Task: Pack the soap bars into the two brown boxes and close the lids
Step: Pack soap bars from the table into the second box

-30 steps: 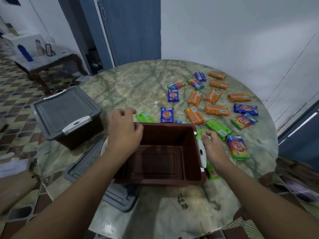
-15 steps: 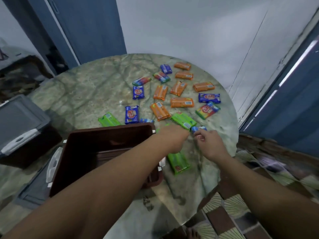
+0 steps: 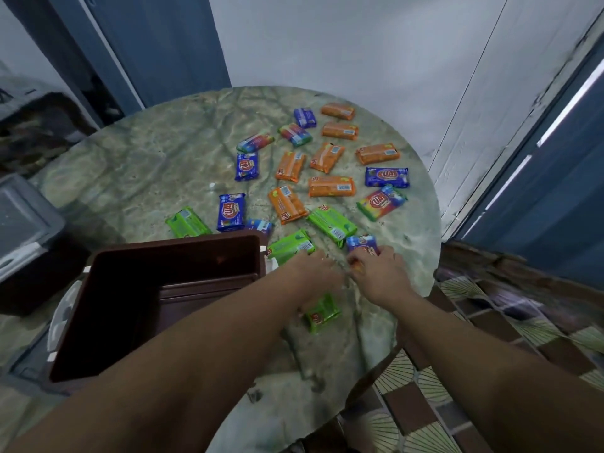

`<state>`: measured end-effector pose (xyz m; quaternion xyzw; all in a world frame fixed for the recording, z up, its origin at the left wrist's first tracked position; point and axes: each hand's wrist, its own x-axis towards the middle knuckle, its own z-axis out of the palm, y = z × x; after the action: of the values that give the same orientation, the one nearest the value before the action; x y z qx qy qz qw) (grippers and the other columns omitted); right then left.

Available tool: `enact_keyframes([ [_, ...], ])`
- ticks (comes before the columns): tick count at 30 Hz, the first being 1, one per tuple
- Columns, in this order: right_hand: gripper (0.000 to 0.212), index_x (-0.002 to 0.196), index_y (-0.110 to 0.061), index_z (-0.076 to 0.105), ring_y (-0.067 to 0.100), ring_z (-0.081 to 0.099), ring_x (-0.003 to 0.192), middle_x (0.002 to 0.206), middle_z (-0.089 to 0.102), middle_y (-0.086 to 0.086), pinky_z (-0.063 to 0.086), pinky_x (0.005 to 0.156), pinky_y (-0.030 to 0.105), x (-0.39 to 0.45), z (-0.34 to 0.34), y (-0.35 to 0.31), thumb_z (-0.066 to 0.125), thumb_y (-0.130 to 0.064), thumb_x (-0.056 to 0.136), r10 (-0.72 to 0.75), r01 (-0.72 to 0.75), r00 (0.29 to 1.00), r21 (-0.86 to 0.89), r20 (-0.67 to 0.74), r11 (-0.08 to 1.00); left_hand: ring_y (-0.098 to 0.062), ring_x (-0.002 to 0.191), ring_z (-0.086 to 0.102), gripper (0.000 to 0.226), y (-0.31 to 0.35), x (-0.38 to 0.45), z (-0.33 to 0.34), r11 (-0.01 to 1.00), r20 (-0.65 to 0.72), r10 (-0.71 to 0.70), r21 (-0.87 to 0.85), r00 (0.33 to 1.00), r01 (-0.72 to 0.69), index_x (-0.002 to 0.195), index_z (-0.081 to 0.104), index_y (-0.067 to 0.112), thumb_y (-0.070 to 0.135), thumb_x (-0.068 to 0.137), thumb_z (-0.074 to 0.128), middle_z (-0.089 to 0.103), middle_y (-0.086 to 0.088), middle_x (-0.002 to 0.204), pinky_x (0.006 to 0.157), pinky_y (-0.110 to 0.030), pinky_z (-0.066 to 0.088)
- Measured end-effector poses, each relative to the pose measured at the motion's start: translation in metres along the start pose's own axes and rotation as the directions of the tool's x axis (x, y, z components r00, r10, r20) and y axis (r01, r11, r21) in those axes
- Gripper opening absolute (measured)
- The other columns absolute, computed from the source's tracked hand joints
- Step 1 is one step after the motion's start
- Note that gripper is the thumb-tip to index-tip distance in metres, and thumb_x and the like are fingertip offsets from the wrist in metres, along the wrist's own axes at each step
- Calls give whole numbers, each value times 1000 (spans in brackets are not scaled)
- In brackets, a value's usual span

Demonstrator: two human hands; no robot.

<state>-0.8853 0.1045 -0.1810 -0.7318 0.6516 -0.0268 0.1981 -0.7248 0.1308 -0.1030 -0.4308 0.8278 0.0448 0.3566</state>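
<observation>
On the round green marble-patterned counter (image 3: 157,165), just left of both hands, the open brown plastic box (image 3: 157,308) holds no soap bars that I can see; its interior looks bare, though the near part is hidden behind the left forearm. The second brown box with its grey lid (image 3: 23,230) sits shut, well to the left at the frame edge. Judgement: packing has barely begun, with all bars and the open box's lid closure remaining. Wrapped soap bars in orange, blue, green and rainbow wrappers (image 3: 330,186) lie scattered beyond the hands. The left hand (image 3: 318,269) rests on the near end of a green-wrapped soap bar (image 3: 289,246), fingers curled over it; whether it is actually gripped, cannot tell. The right hand (image 3: 376,273) has its grip closed, pinching a blue-wrapped soap bar (image 3: 361,243) at its near edge. Another green bar (image 3: 322,313) lies just below the left wrist.
</observation>
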Motion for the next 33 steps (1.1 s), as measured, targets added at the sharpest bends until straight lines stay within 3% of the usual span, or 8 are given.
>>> enact_keyframes([
  [3,28,125,-41,52,38,43,117,128,48,16,38,99,44,-1,-1,-3,58,-42,98,37,-36,999,21,-33,999,-33,136,40,104,-10,9,10,993,-15,-47,-110,999,45,154,28,24,44,71,88,41,-11,148,104,-50,41],
  [7,93,162,-31,5,43,39,128,141,38,25,35,106,47,5,-4,-6,67,-34,93,101,-101,995,90,7,991,-36,124,52,91,-5,16,16,950,-110,-122,-301,986,84,146,29,9,40,78,82,48,-16,137,91,-46,46],
  [10,108,163,-18,-7,43,35,134,148,33,29,32,109,45,10,-10,-6,72,-34,90,153,-155,988,176,27,972,-39,121,52,84,-1,21,21,907,-130,-171,-408,977,104,139,27,9,38,80,80,45,-20,134,88,-48,48],
  [14,112,161,-15,3,43,35,133,145,34,27,35,107,44,8,-12,-3,79,-38,82,222,-229,973,192,61,954,-42,128,44,84,3,19,23,858,-98,-228,-491,969,152,146,21,10,45,87,69,37,-20,142,98,-54,46],
  [22,97,148,-18,31,39,42,128,138,40,22,40,104,41,7,-39,-31,84,-47,73,305,-281,952,371,-6,885,-31,109,54,84,-26,-29,-13,851,-337,-383,-491,860,186,137,29,15,59,79,71,46,-13,127,81,-42,47],
  [27,101,155,-23,28,35,40,130,140,36,14,41,107,46,-3,-64,-90,82,-46,72,174,-91,978,524,-112,847,-19,89,47,67,-64,-87,6,705,-377,-591,-671,713,230,116,32,23,63,77,69,39,1,108,67,-36,41],
  [30,105,154,-26,29,28,41,128,134,36,6,41,110,43,-16,-74,-135,82,-47,66,20,77,987,584,-158,808,-28,95,55,68,-92,-125,36,620,-323,-704,-715,633,325,118,33,21,59,74,69,46,-4,111,70,-38,45],
  [33,103,152,-26,31,26,35,132,132,33,2,36,114,41,-30,-76,-178,83,-44,65,-194,252,967,529,-163,811,-34,104,60,78,-113,-156,70,560,-213,-744,-714,633,419,126,34,17,60,73,72,51,-9,116,77,-39,49],
])
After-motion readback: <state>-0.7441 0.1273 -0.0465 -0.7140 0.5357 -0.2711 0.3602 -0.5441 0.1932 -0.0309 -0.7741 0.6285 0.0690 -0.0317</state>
